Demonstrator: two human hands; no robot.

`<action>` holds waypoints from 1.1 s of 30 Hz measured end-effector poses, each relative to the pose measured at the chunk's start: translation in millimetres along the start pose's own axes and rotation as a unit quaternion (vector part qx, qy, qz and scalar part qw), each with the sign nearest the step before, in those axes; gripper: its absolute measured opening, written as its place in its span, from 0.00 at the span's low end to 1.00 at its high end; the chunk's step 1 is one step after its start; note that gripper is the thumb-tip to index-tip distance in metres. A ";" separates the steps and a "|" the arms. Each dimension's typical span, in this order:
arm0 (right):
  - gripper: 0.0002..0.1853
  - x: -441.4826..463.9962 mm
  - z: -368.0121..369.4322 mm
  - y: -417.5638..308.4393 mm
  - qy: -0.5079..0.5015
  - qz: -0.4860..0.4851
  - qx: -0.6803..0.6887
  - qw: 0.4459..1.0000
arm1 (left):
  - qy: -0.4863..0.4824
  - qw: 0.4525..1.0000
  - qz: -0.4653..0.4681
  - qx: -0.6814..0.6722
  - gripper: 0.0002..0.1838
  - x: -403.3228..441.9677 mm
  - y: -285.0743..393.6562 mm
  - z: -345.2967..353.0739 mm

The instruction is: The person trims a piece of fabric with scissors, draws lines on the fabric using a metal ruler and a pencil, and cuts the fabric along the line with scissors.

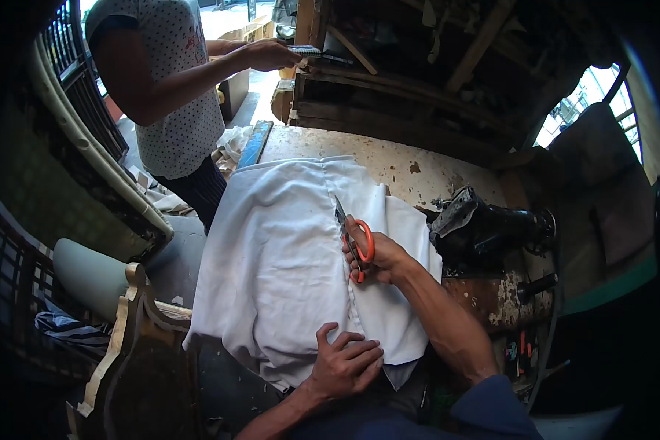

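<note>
A large white cloth (pixel 271 242) lies spread in front of me, with a seam or folded edge running down its middle. My right hand (pixel 378 260) grips a pair of scissors (pixel 367 240) with orange handles. Their blades point away from me along the seam and look nearly closed. Close to the cloth's near edge is my left hand (pixel 348 363), its fingers curled on the fabric, thumb and forefinger together at the seam's lower end. The fingertips' exact hold is partly hidden.
A black sewing machine (pixel 484 224) stands right of the cloth on a worn tabletop (pixel 396 161). Another person (pixel 172 88) stands at the far left holding a small object. A carved wooden frame (pixel 121 345) is at the near left. Wooden framework (pixel 411 103) rises behind the table.
</note>
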State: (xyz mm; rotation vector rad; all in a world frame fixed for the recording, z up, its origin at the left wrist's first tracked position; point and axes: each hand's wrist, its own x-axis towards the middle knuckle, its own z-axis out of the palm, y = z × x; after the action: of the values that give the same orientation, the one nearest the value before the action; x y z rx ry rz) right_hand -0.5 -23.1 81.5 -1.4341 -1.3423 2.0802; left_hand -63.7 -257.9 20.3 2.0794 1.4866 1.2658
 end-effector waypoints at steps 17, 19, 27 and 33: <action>0.40 37.8 -2.6 4.3 -0.017 -0.059 0.004 0.998 | -0.067 0.963 -0.104 0.239 0.30 36.0 -24.5 -1.3; 0.40 30.5 0.7 -11.4 0.001 -0.013 0.016 1.000 | -0.066 0.963 -0.100 0.240 0.30 36.6 -22.6 -1.4; 0.37 47.5 -6.2 -10.0 -0.004 -0.033 0.014 0.999 | -0.059 0.966 -0.107 0.230 0.29 36.2 -21.4 -0.7; 0.39 50.8 -1.2 -30.3 -0.011 0.005 0.033 0.999 | -0.061 0.966 -0.109 0.224 0.29 33.9 -20.8 0.6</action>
State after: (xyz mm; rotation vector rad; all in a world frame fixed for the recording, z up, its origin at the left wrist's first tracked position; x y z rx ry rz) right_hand -31.2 27.1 76.2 -1.3972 -1.2660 2.1317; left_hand -73.3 -219.3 22.6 2.1229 2.0230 0.7553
